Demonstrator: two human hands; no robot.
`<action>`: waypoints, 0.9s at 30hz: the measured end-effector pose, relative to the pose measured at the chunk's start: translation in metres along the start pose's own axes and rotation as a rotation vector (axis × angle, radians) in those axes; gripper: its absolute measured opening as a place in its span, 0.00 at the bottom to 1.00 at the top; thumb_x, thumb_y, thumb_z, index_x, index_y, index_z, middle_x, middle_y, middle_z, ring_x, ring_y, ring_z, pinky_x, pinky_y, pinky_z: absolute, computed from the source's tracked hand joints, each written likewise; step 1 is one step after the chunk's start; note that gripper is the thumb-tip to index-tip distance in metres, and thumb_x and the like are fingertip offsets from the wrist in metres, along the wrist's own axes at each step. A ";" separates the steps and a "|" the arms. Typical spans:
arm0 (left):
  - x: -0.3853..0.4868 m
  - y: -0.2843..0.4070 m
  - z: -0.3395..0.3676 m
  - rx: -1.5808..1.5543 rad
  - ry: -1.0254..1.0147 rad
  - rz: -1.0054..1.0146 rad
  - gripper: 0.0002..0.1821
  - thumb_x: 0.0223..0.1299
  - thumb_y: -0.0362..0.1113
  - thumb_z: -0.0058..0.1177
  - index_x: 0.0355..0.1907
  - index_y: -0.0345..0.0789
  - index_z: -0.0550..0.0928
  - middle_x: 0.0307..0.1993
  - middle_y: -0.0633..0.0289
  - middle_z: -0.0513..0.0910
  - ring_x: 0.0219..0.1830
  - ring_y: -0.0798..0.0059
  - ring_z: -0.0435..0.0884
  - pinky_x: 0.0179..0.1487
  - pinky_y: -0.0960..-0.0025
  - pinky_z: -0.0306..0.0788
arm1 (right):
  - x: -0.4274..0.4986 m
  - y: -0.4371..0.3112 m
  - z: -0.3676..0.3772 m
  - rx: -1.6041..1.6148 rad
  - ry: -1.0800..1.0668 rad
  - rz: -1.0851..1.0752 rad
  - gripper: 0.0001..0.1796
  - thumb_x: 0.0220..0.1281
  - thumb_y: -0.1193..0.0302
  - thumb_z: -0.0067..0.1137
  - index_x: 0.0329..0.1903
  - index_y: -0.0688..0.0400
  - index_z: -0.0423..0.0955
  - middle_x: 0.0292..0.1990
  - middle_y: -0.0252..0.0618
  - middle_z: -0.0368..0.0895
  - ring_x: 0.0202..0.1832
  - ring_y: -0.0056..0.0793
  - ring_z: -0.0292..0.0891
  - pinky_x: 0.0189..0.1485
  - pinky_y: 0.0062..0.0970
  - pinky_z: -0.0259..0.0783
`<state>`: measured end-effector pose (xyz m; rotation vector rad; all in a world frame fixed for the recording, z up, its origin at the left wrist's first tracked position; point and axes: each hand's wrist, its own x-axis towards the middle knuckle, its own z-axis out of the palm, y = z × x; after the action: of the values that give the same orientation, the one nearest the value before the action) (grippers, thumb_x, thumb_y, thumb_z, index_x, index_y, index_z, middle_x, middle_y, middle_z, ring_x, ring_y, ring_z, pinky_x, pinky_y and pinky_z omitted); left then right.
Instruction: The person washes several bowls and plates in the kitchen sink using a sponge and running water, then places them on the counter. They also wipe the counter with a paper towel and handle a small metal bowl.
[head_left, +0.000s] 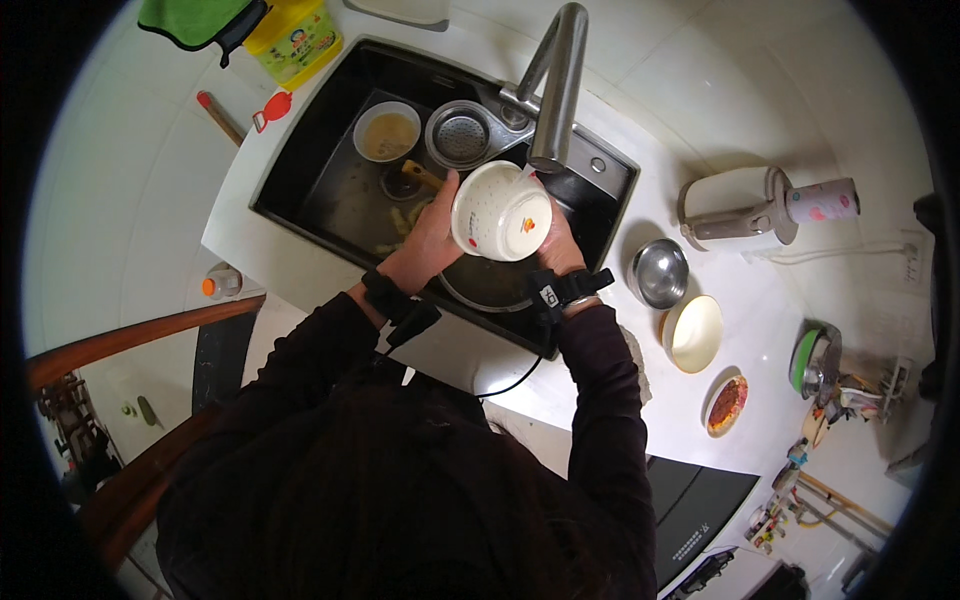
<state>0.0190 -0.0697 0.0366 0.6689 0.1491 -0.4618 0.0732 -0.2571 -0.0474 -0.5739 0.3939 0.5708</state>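
Between my two hands is a white ceramic bowl (491, 214), tilted so that its printed outside and foot ring face me. My left hand (427, 244) grips its left side, while my right hand (559, 236) holds the right side, its fingers partly hidden behind the bowl. Water runs from the steel faucet (553, 112) onto the bowl's upper right side. Below lies the black sink (322, 172). In it are a white bowl of cloudy liquid (388, 132), a steel drain strainer (462, 135) and a large round pan or basin (487, 281), partly covered by my hands.
Right of the sink, the white counter (757, 300) bears a steel bowl (660, 274), a cream bowl (694, 334), a patterned oval dish (726, 405) and an electric kettle (735, 208). A yellow tub (296, 45) and a red peeler (274, 111) are at the upper left.
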 end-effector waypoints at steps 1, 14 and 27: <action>0.004 0.002 -0.003 -0.291 0.047 -0.091 0.21 0.70 0.43 0.46 0.59 0.33 0.70 0.56 0.59 0.75 0.57 0.76 0.74 0.56 0.69 0.71 | 0.004 0.006 -0.005 -0.003 0.098 -0.017 0.18 0.69 0.64 0.49 0.52 0.64 0.73 0.48 0.47 0.80 0.46 0.37 0.79 0.53 0.35 0.75; 0.021 -0.021 -0.011 0.845 0.187 0.586 0.26 0.74 0.53 0.27 0.53 0.33 0.72 0.49 0.53 0.79 0.49 0.60 0.79 0.55 0.58 0.72 | -0.061 0.035 0.092 -1.726 0.160 -1.332 0.21 0.65 0.69 0.47 0.57 0.65 0.67 0.58 0.51 0.69 0.61 0.49 0.63 0.63 0.43 0.57; 0.009 0.006 -0.003 -0.341 -0.046 0.141 0.24 0.71 0.50 0.39 0.51 0.29 0.75 0.45 0.54 0.81 0.44 0.64 0.82 0.51 0.62 0.75 | -0.031 0.024 0.058 -0.084 -0.035 -0.258 0.27 0.70 0.55 0.44 0.59 0.64 0.68 0.52 0.45 0.76 0.53 0.35 0.74 0.58 0.33 0.69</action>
<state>0.0301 -0.0667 0.0350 0.3311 0.1321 -0.3057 0.0455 -0.2179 0.0036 -0.6822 0.2581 0.3506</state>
